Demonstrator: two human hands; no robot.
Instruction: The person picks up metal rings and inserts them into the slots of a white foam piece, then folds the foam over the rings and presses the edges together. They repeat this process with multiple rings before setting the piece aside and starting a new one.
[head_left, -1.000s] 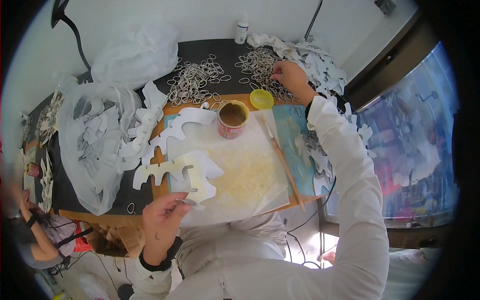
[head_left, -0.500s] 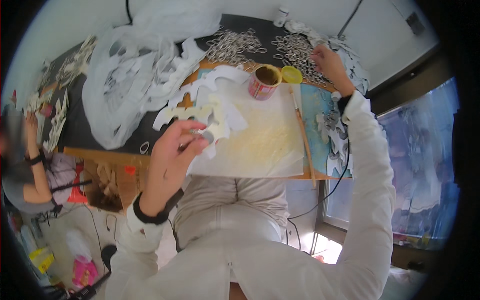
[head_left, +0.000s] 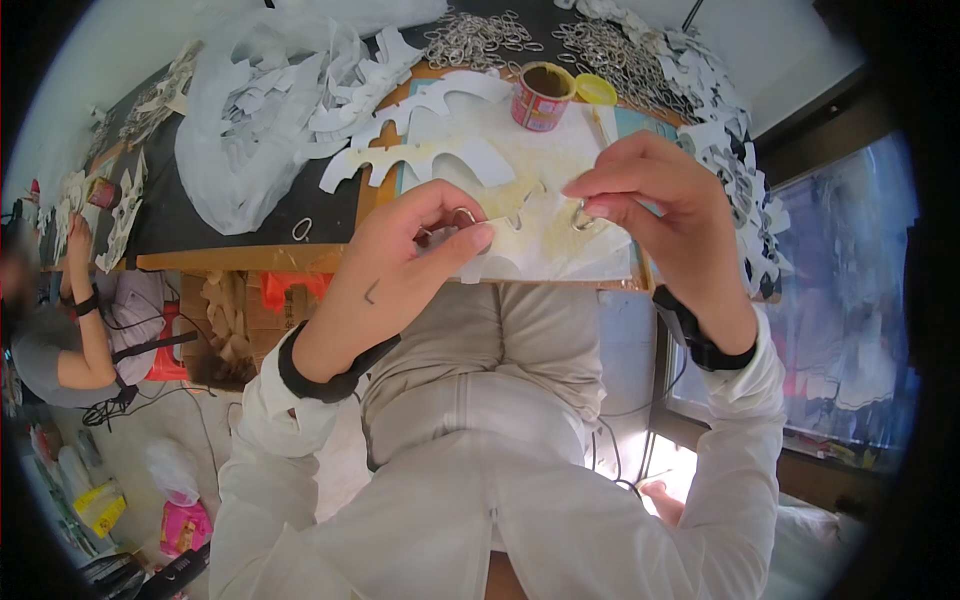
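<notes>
My left hand [head_left: 395, 265] is closed, thumb and fingers pinching a small white cut-out piece [head_left: 508, 224] with a silver metal ring [head_left: 463, 216] at the fingertips. Much of that piece is hidden by the fingers or blends into the paper. To its right, my right hand [head_left: 675, 200] pinches another metal ring [head_left: 580, 216] between thumb and fingers. A gap separates the two hands. Below them lies a glue-stained white sheet [head_left: 590, 260]. Scalloped white cut-outs [head_left: 425, 158] rest beyond my left hand.
An open glue can [head_left: 542, 98] stands at the sheet's far side beside its yellow lid [head_left: 597, 89]. Piles of metal rings [head_left: 480, 38] lie farther back. A clear plastic bag [head_left: 235, 130] of white pieces is at left. Another person [head_left: 85, 330] sits far left.
My right hand has come back from the ring pile to the sheet, now holding a ring. My left hand has moved right, toward it. The whole view has shifted somewhat.
</notes>
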